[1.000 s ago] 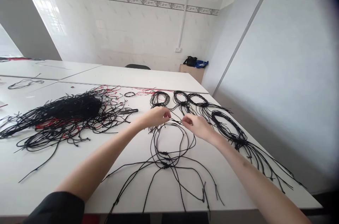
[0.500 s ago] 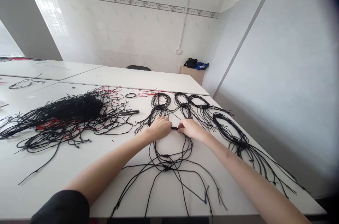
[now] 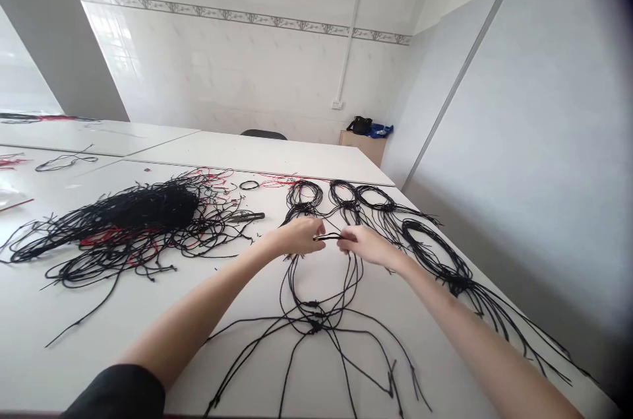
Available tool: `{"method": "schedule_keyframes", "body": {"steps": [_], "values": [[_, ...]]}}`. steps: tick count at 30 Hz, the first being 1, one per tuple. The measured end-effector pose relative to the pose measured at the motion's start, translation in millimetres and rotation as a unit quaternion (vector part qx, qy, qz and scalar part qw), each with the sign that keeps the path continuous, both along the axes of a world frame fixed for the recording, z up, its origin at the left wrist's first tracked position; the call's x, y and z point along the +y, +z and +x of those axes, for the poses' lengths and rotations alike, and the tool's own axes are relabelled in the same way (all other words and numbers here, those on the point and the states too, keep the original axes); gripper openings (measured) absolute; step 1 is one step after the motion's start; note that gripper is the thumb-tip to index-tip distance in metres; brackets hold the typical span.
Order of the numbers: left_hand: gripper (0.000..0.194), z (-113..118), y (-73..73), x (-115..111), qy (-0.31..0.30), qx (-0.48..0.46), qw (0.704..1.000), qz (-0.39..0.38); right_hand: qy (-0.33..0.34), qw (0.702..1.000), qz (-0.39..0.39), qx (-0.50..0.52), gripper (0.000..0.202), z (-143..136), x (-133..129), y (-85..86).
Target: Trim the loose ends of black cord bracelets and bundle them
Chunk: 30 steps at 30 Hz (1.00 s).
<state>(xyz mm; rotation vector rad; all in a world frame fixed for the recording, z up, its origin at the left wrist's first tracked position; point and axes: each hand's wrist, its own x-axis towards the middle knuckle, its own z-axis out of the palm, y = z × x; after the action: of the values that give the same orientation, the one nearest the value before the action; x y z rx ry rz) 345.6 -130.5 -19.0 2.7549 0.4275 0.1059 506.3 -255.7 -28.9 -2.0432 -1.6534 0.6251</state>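
Note:
My left hand (image 3: 302, 235) and my right hand (image 3: 364, 245) are closed on the far side of a few looped black cords (image 3: 330, 236), a short stretch showing between them. Below my hands the loops spread into a ring on the table. Small dark knots (image 3: 314, 315) sit at its near side, and loose cord ends fan out toward the table's front edge. Just beyond my hands lie tied bundles of looped black cord (image 3: 304, 196). What my fingertips pinch is partly hidden.
On the left a big tangled heap of black cord (image 3: 163, 204) has some red strands in it. Beside it lies a dark slim tool (image 3: 250, 216). A small black ring (image 3: 248, 185) is farther back. More cord bundles (image 3: 435, 251) lie along the right edge.
My hands have drawn slightly apart, and more cord shows between them, in separate strands. The whole view has shifted a little, with the scene sitting lower and to the right.

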Motion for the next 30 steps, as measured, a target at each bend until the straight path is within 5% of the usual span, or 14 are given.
{"method": "schedule_keyframes", "body": {"steps": [2, 5, 9, 13, 17, 22, 30], "values": [[0.049, -5, 12.8, 1, -0.005, 0.009, 0.999, -0.044, 0.019, 0.998, 0.013, 0.056, 0.022, 0, -5, 14.7], [0.039, -15, 40.9, -3, -0.051, 0.02, 0.989, -0.137, 0.039, 0.992, 0.046, 0.11, 0.029, -3, -15, 43.4], [0.025, -39, 87.4, -22, -0.102, -0.073, 0.909, -0.398, 0.076, 0.961, 0.136, 0.229, 0.039, -16, -30, 85.8], [0.028, -67, 118.6, -49, -0.096, -0.17, 0.872, -0.45, 0.115, 0.926, 0.206, 0.296, 0.042, -37, -39, 117.8], [0.021, -80, 127.5, -65, -0.113, -0.183, 0.859, -0.464, 0.146, 0.91, 0.265, 0.283, 0.039, -49, -45, 130.3], [0.024, -77, 125.5, -65, -0.135, -0.129, 0.801, -0.569, 0.164, 0.926, 0.258, 0.222, 0.031, -48, -54, 130.3], [0.017, -70, 117.2, -63, -0.1, -0.129, 0.807, -0.567, 0.124, 0.949, 0.232, 0.177, 0.023, -46, -60, 131.2]]}}
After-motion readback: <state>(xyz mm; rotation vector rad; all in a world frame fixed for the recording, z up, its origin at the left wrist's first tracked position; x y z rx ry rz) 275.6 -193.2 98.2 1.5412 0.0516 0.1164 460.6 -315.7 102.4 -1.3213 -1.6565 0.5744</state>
